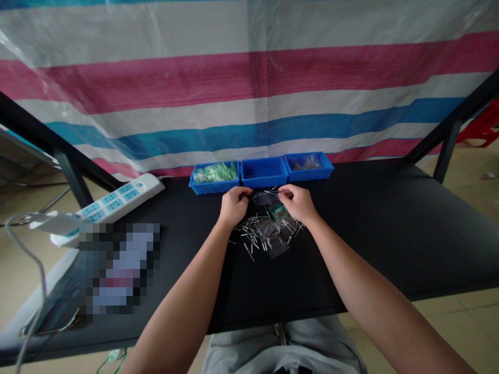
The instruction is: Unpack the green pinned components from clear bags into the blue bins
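My left hand (pixel 234 206) hovers at the back of a loose heap of thin metal pins (pixel 257 231) on the black table (pixel 370 249), its fingers curled and their grip hidden. My right hand (pixel 297 203) pinches a thin metal pin (pixel 272 192) between its fingertips. Between the hands lies a small clear plastic bag (pixel 265 198). Other clear bags (pixel 277 244) and a green-labelled packet (pixel 277 211) are mixed into the heap. Just beyond my hands stand several blue plastic bins (pixel 264 172), the left one holding pale green pieces.
A white power strip (pixel 117 205) with a plugged-in adapter and grey cable lies at the table's left side, next to a pixelated blurred patch (pixel 119 267). A striped tarp (pixel 249 88) hangs behind the table. A red stool (pixel 481 124) shows at the far right.
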`<state>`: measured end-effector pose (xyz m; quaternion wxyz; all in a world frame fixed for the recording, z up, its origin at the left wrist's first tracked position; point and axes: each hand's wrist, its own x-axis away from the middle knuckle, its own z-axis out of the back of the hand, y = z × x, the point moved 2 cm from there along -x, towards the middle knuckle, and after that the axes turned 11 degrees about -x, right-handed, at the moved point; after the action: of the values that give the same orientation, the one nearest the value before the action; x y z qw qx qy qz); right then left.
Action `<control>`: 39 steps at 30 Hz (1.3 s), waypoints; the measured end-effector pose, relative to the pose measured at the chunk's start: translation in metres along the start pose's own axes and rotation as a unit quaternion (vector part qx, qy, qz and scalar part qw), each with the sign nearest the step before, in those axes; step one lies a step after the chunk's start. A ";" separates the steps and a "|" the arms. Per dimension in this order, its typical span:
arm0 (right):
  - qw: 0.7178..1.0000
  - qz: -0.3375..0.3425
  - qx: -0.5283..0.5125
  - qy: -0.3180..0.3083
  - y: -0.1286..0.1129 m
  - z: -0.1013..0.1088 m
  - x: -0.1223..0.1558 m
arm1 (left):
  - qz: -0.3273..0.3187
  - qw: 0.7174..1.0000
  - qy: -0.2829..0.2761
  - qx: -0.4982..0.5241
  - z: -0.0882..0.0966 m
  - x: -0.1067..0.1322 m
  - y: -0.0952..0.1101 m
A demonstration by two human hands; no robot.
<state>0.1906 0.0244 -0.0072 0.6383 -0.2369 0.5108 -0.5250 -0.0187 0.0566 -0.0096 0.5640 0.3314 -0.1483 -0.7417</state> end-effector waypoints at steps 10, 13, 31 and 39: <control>0.999 -0.020 0.010 -0.031 -0.002 -0.002 0.002 | -0.005 0.997 -0.040 -0.072 0.003 -0.001 0.010; 0.999 -0.018 0.009 -0.032 -0.001 -0.003 0.002 | 0.008 0.995 -0.043 -0.088 0.004 -0.001 0.011; 0.993 0.049 0.006 -0.107 -0.007 -0.005 0.002 | -0.189 0.977 0.038 -0.086 0.000 0.013 0.027; 0.988 0.050 -0.030 -0.145 -0.005 -0.006 0.002 | -0.231 0.964 0.013 -0.130 -0.003 0.021 0.041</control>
<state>0.1831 0.0220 -0.0057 0.7241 -0.3036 0.4392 -0.4366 0.0108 0.0246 0.0057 0.4169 0.2901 0.0370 -0.8606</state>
